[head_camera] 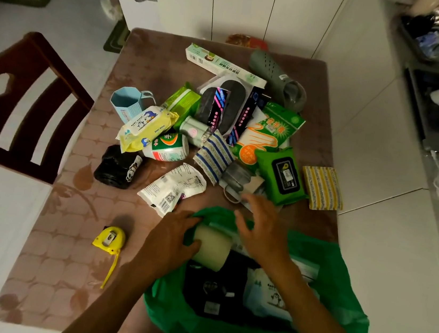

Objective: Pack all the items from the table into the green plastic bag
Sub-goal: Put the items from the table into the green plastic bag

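Note:
The green plastic bag [336, 288] lies open at the table's near edge, with dark items and a white wipes pack [268, 298] inside. My left hand [172, 238] grips a pale cream cup [211, 249] at the bag's mouth. My right hand [263, 228] hovers with spread fingers over the bag's far rim, holding nothing. Beyond the bag lie a white packet [174, 185], grey masks [234, 181], a green wipes pack [281, 174], a striped sponge [321, 188], a yellow wipes pack [145, 128] and several other packets.
A yellow tape measure [109, 240] lies left of the bag. A black roll [116, 166], a blue cup [129, 102], a grey shoe [277, 79] and a long box [223, 65] sit farther back. A dark wooden chair [19, 106] stands at the left.

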{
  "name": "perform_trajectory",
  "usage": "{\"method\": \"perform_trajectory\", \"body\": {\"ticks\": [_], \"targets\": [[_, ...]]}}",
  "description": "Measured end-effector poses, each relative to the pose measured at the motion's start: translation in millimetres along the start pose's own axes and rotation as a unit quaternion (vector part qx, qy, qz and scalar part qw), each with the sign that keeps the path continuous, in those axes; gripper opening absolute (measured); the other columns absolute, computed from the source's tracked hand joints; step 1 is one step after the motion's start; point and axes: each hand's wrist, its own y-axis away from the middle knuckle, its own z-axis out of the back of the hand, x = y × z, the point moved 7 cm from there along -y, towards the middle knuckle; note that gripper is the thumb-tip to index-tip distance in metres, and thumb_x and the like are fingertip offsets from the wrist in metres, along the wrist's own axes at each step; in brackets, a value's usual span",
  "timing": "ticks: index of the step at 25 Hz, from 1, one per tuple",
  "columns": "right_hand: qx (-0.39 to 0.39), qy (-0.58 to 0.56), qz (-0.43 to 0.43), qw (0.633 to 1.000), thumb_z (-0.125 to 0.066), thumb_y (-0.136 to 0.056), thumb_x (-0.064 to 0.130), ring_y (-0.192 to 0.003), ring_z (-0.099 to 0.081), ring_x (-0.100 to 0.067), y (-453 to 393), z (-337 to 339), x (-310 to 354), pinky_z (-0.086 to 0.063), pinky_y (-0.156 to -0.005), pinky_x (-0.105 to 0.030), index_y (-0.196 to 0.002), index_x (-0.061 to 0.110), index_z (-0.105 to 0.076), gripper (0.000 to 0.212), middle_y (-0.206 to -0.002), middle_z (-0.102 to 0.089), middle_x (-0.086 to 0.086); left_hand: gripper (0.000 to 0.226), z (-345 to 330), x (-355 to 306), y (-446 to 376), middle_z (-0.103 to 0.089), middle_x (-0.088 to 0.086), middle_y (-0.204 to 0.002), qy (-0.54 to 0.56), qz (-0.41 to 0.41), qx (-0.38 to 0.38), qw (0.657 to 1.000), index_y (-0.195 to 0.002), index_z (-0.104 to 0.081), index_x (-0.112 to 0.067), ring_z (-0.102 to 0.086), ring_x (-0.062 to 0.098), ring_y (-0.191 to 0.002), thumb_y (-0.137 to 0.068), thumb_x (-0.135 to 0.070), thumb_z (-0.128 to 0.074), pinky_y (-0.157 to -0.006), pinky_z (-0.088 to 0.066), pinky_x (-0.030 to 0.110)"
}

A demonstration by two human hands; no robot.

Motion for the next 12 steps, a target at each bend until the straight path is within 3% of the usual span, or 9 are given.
{"method": "perform_trajectory", "body": {"ticks": [2, 4, 6, 8, 10, 12], "targets": [[0.012, 0.037, -0.105, 0.994, -0.064, -0.085, 0.034, -0.128, -0.041, -0.031, -39, -4, -38, -0.042, -0.098, -0.043, -0.14, 0.017, -0.035, 0.065, -0.144, -0.043, -0.01, 0.068, -5, 2, 2, -0.051, 0.003, -0.134, -0.019, -0.003, 0.009, 1.0, -0.132, -0.051, -0.02, -0.048, 0.023, -0.111, -0.074, -0.054, -0.042, -0.086, -0.034, 0.025], [0.135, 0.109, -0.159, 0.972, -0.066, -0.081, 0.042, -0.14, -0.023, -0.035, -65, -32, -66, -0.033, -0.108, -0.052, -0.149, 0.02, -0.017, 0.087, -0.154, -0.027, -0.013, 0.07, -7, 1, 3, -0.054, 0.003, -0.13, -0.031, -0.014, 0.012, 0.999, -0.132, -0.052, -0.021, -0.051, 0.023, -0.106, -0.073, -0.055, -0.037, -0.084, -0.037, 0.027], [0.183, 0.176, -0.169, 0.952, -0.066, -0.076, 0.052, -0.138, -0.024, -0.036, -76, -52, -80, -0.031, -0.106, -0.052, -0.143, 0.016, -0.025, 0.087, -0.148, -0.036, -0.015, 0.065, -9, 1, 3, -0.056, 0.002, -0.127, -0.047, -0.017, 0.011, 0.999, -0.13, -0.054, -0.022, -0.053, 0.024, -0.104, -0.074, -0.053, -0.037, -0.084, -0.043, 0.031], [0.172, 0.191, -0.167, 0.952, -0.07, -0.069, 0.056, -0.13, -0.033, -0.035, -80, -52, -80, -0.034, -0.101, -0.048, -0.135, 0.014, -0.035, 0.086, -0.139, -0.043, -0.015, 0.059, -9, -3, 3, -0.057, 0.001, -0.127, -0.079, -0.024, -0.002, 0.997, -0.126, -0.057, -0.024, -0.053, 0.024, -0.106, -0.079, -0.054, -0.038, -0.084, -0.046, 0.037], [0.111, 0.085, -0.186, 0.972, -0.075, -0.066, 0.053, -0.121, -0.043, -0.032, -73, -30, -72, -0.042, -0.093, -0.043, -0.134, 0.015, -0.037, 0.087, -0.134, -0.042, -0.012, 0.054, -12, -12, -1, -0.052, 0.001, -0.133, -0.122, -0.042, -0.001, 0.992, -0.122, -0.057, -0.03, -0.046, 0.024, -0.117, -0.082, -0.059, -0.035, -0.092, -0.044, 0.041], [0.025, -0.091, -0.219, 0.971, -0.08, -0.067, 0.046, -0.114, -0.046, -0.021, -44, 8, -67, -0.047, -0.086, -0.038, -0.136, 0.02, -0.038, 0.085, -0.133, -0.039, -0.006, 0.051, -18, -25, -7, -0.045, 0.001, -0.14, -0.137, -0.06, 0.01, 0.989, -0.117, -0.059, -0.033, -0.038, 0.023, -0.126, -0.082, -0.063, -0.037, -0.1, -0.039, 0.045]]}}
